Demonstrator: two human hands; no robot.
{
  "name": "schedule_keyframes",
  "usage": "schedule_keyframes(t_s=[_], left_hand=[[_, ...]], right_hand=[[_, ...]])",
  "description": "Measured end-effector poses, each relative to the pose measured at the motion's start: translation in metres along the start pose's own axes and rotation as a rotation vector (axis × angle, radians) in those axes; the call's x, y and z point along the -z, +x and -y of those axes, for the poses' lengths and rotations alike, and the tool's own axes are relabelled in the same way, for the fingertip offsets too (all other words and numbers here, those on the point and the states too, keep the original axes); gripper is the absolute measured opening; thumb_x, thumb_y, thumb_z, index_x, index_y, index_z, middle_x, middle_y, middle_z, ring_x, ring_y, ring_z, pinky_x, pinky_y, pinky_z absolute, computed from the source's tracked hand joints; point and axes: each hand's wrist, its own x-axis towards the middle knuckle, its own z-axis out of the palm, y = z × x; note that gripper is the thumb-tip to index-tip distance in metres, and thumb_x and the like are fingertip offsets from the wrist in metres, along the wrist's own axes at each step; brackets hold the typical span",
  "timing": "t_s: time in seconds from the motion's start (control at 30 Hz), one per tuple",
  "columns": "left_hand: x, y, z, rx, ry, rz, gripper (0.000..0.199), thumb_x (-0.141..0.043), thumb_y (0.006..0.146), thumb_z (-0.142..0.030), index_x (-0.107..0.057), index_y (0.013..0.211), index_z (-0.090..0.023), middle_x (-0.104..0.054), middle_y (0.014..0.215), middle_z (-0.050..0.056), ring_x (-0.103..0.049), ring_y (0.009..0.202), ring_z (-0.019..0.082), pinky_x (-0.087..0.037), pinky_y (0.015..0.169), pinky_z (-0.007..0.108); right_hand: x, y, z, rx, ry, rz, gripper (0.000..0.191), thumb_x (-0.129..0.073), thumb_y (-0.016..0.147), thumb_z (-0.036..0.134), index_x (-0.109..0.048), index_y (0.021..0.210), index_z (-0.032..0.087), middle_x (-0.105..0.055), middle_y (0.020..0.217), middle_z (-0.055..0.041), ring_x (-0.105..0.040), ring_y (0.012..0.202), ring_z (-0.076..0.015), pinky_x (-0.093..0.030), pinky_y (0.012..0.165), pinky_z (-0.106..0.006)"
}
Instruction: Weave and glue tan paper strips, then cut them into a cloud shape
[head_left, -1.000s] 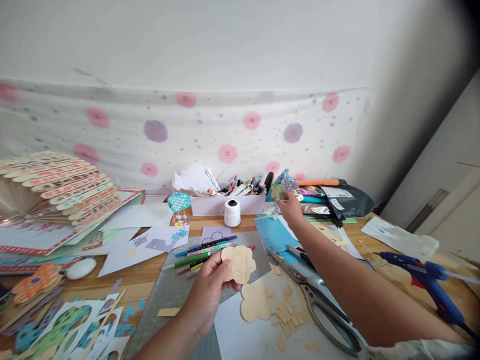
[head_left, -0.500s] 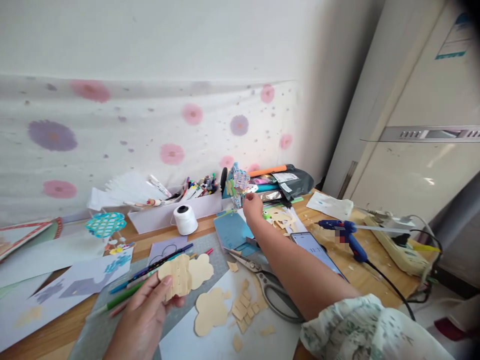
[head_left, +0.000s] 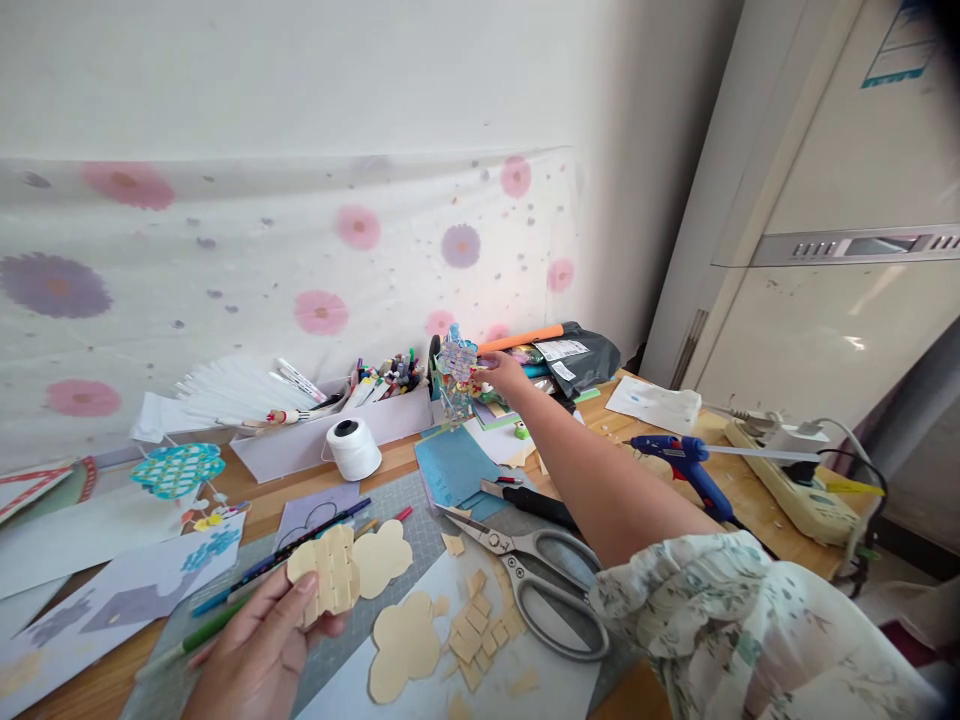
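Note:
Between the thumb and fingers of my left hand (head_left: 262,630) is a cream cloud-shaped paper piece (head_left: 326,575) with small slits or folds across it. A plain cloud cutout (head_left: 383,558) adjoins its right side. My right hand (head_left: 501,377) reaches to the back of the table, its fingers closed at a patterned cloud ornament (head_left: 457,360) in pale blue and lilac. Another cream cloud (head_left: 405,645) lies on white paper beside small cream squares (head_left: 480,625). Metal scissors (head_left: 536,570) lie partly open under my right forearm.
A blue glue gun (head_left: 686,465) and a power strip (head_left: 795,485) are at the right. A white thread spool (head_left: 353,448) stands before a pen box (head_left: 300,441). Blue paper (head_left: 457,465), a black-handled cutter (head_left: 536,503) and pens (head_left: 217,600) lie around.
My right hand has shifted slightly around the ornament, which has turned. The view has swung right, and the black-handled cutter shows more; my right forearm now covers the phone.

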Motion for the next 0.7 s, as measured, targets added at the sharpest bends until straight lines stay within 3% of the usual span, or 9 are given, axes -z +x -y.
schedule_keyframes(t_s=[0.13,0.27,0.47,0.7], left_hand=[[0.002,0.000,0.003,0.022,-0.005,0.000,0.038,-0.088,0.055,-0.044,-0.069,0.081,-0.022,-0.070,0.089,0.003,-0.061,0.085,0.024,-0.060,0.059,0.028],[0.000,-0.001,0.002,0.037,-0.020,-0.021,0.043,-0.090,0.051,-0.046,-0.070,0.081,-0.023,-0.069,0.089,0.002,-0.060,0.087,0.024,-0.061,0.058,0.028],[-0.007,-0.006,-0.005,0.039,-0.026,-0.035,0.045,-0.091,0.047,-0.044,-0.070,0.080,-0.023,-0.067,0.093,0.001,-0.058,0.087,0.023,-0.060,0.056,0.028],[-0.009,-0.011,-0.009,0.041,-0.023,-0.026,0.044,-0.091,0.044,-0.045,-0.067,0.073,-0.022,-0.066,0.087,0.001,-0.056,0.088,0.023,-0.061,0.058,0.030]], right_hand=[[0.016,-0.006,0.001,-0.053,-0.033,0.118,0.031,-0.060,0.094,0.031,-0.058,0.122,0.016,-0.062,0.122,-0.0089,-0.064,0.101,-0.0228,-0.055,0.083,-0.043],[0.027,-0.008,0.001,-0.059,-0.059,0.133,0.031,-0.059,0.094,0.031,-0.058,0.122,0.017,-0.062,0.122,-0.0090,-0.064,0.101,-0.0226,-0.055,0.084,-0.043],[0.025,-0.011,0.001,-0.001,-0.148,0.092,0.032,-0.059,0.094,0.031,-0.058,0.123,0.017,-0.061,0.122,-0.0091,-0.064,0.101,-0.0228,-0.055,0.084,-0.044],[0.022,-0.021,0.001,0.011,-0.295,0.142,0.032,-0.060,0.093,0.031,-0.059,0.121,0.016,-0.062,0.122,-0.0085,-0.064,0.102,-0.0237,-0.055,0.084,-0.044]])
